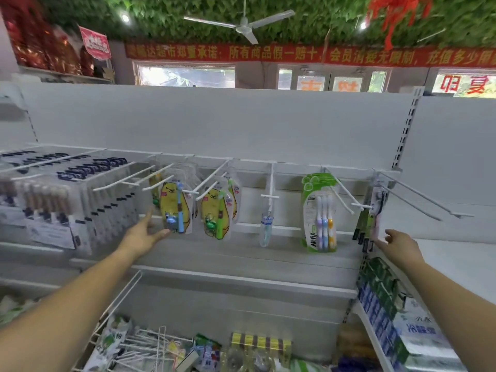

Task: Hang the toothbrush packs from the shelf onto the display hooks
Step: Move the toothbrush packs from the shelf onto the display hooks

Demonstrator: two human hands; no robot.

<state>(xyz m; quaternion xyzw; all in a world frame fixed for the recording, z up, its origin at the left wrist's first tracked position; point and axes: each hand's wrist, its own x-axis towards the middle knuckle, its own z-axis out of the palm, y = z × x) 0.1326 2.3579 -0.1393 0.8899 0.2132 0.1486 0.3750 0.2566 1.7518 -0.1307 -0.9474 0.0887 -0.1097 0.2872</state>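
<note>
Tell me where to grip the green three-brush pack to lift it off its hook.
Pinch the green pack by its flat card top just under the hook, coming from the front. It hangs upright facing out, and the bulging brush blister lower down gives less to pinch. Then slide it forward along the hook.

Glossy plastic toothbrush packs (175, 208), white-coated metal hooks (269, 183)

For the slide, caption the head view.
Left hand touches a yellow toothbrush pack; right hand reaches another hanging pack.
</note>
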